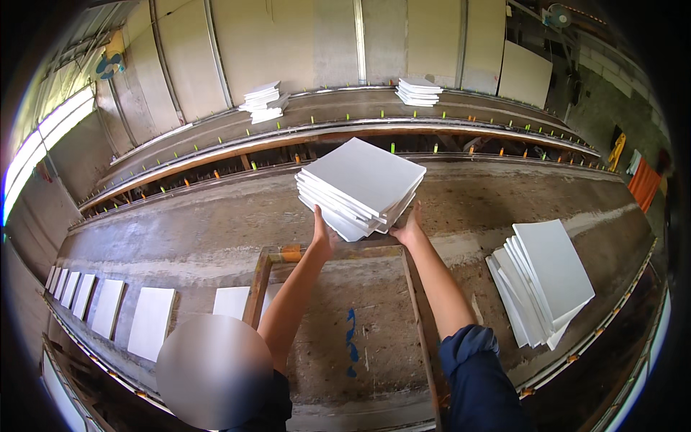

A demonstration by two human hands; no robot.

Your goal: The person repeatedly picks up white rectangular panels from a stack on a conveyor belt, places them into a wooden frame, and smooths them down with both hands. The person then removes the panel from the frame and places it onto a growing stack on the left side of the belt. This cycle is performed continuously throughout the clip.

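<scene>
In front of me is a stack of white square panels (363, 173), its layers slightly fanned and uneven. My left hand (324, 232) grips the near left side of it, thumb up along the edges. At the near right corner, my right hand (410, 229) is closed on the same stack, its fingers partly hidden beneath. Whether the stack rests on the table or is lifted, I cannot tell. Below my wrists lies a wooden frame (260, 288) with an orange piece at its far left corner; blue marks (351, 338) show inside it.
Single white panels (151, 320) lie in a row along the near left of the long brown table (180, 237). A leaning stack of panels (551, 270) stands at the right. Two more stacks, left (265, 101) and right (418, 91), sit on the far table, whose edge carries green and orange clips.
</scene>
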